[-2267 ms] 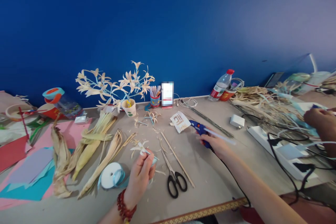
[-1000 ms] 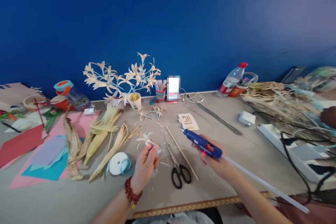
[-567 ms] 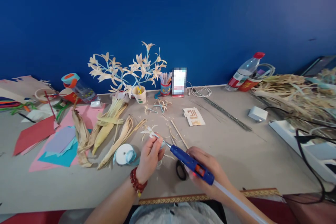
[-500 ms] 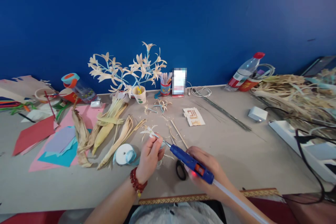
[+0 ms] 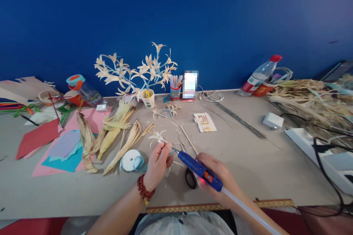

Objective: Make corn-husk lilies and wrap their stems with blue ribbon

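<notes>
Between thumb and fingers, my left hand (image 5: 157,159) pinches the stem of a small corn husk flower (image 5: 157,136), whose pale petals point away from me. My right hand (image 5: 213,172) is wrapped round a blue hot glue gun (image 5: 200,169) with a glowing red light and a long clear glue stick in its back. The metal nozzle comes close to the left fingertips; whether it touches the stem I cannot tell. Left of the left hand lies a roll of light blue tape (image 5: 131,160). Black scissor handles (image 5: 190,178) show beneath the glue gun, the rest hidden.
Husk flowers on blue stems (image 5: 149,69) stand in a paper cup (image 5: 148,99) at the back. Dried corn husks (image 5: 116,136) and coloured paper (image 5: 66,150) lie left. Wires (image 5: 239,120), a plastic bottle (image 5: 259,75), a power strip (image 5: 317,158) and a husk pile (image 5: 306,95) are right.
The whole view has shifted slightly, with the table's things appearing a little further right. Both hands keep their grips, and the nozzle stays by the left fingertips.
</notes>
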A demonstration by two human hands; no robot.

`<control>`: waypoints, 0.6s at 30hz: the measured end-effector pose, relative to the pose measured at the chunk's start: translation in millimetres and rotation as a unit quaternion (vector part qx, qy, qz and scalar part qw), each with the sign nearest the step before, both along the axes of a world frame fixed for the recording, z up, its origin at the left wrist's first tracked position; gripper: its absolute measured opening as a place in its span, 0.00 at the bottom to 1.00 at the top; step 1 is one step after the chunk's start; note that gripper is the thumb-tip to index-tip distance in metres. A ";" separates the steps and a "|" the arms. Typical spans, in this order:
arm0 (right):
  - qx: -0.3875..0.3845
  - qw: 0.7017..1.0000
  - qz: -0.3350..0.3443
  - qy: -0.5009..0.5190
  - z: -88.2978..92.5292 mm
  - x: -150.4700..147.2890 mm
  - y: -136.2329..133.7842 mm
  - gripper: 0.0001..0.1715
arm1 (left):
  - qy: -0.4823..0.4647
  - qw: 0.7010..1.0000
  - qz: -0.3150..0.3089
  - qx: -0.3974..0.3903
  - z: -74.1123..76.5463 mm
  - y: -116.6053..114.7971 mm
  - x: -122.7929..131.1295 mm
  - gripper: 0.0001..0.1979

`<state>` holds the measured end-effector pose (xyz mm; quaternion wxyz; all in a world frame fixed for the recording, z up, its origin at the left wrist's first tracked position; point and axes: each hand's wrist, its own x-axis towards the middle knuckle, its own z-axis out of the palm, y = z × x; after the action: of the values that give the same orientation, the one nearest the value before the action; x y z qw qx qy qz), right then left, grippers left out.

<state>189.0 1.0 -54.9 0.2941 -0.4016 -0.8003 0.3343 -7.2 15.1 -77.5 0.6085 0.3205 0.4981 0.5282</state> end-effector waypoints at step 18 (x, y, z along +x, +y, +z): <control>0.023 0.999 -0.006 -0.021 -6.9 -0.6 0.5 0.07 | -0.009 1.000 0.011 -0.016 1.6 -0.2 -0.4 0.18</control>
<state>188.4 1.5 -61.8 0.2892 -0.4065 -0.8112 0.3052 -7.5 14.9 -75.8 0.6120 0.3008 0.5046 0.5295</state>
